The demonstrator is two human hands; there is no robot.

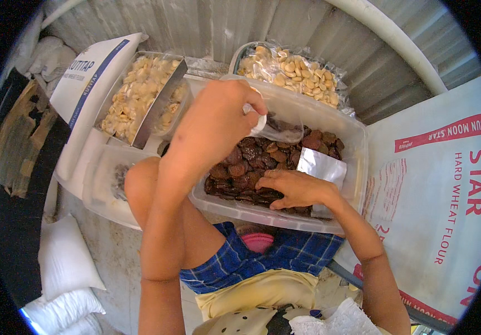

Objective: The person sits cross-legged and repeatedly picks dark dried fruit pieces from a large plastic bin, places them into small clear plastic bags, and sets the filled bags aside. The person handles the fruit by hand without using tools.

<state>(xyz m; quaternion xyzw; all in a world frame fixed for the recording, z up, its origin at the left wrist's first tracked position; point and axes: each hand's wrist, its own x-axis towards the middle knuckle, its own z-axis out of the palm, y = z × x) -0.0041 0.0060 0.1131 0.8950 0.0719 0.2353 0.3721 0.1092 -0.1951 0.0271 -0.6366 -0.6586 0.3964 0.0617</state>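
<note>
A clear plastic tub [359, 167] in front of me holds many flat, round dark brown pieces [246, 162]. Above its left side, my left hand [230, 106] is closed on a clear plastic container with a white end [285, 133], tilted over the pieces; its exact kind is hard to make out. My right hand [299, 188] rests on the dark pieces, thumb and fingers apart, holding nothing that I can see. A silver pouch [321, 167] lies on the pieces just beyond that hand, partly hidden under it.
Pale flat pieces fill a box [139, 92] at the left and a bagged container [293, 70] behind the tub. Another clear tub [98, 178] stands by my left knee. Flour sacks [425, 184] lie right and left. Corrugated metal wall [196, 28] closes the back.
</note>
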